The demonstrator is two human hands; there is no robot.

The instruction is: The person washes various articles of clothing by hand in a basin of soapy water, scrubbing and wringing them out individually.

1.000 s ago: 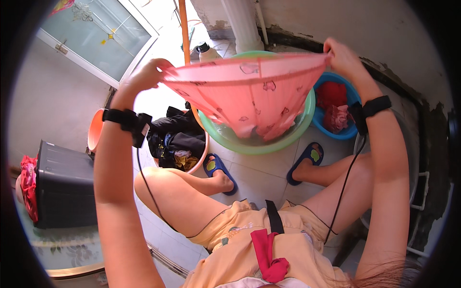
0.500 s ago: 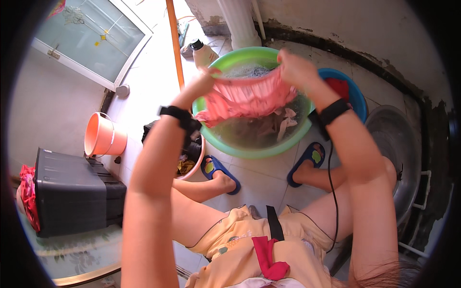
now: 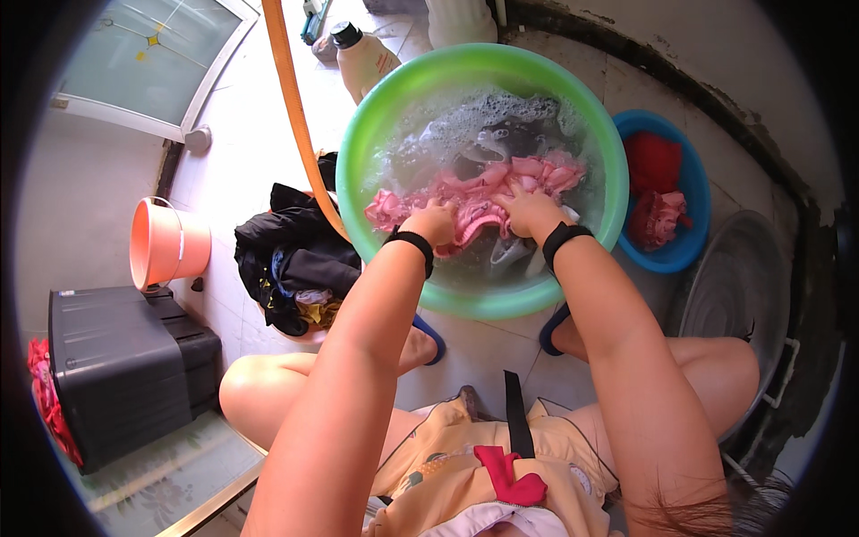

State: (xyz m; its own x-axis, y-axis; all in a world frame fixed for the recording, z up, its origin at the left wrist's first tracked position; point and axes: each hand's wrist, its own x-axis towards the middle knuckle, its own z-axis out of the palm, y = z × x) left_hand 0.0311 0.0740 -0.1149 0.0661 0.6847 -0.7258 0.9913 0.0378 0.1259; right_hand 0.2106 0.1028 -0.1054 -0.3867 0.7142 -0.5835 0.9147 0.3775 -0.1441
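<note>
A pink ruffled garment [image 3: 474, 183] lies bunched in the sudsy water of a large green basin [image 3: 488, 306] in front of me. My left hand [image 3: 434, 221] is closed on its left part, low in the basin. On the right part, my right hand [image 3: 534, 213] grips the same cloth, its fingers partly sunk in the folds. Other wet clothes, dark and pale, float around it under foam [image 3: 429, 121]; their kinds I cannot make out. Both wrists wear black bands.
Right of the basin stands a blue tub [image 3: 693, 179] with red and pink clothes, beside a metal basin [image 3: 734, 286]. At left are a heap of dark laundry [image 3: 304, 251], an orange hose [image 3: 291, 98], a bucket [image 3: 170, 242] and a dark box [image 3: 125, 358]. A bottle [image 3: 362, 67] stands behind.
Both hands have come down from above the basin, lowering the stretched-out pink garment into the water, where it is now bunched. The view has shifted, showing more of the laundry heap and blue tub.
</note>
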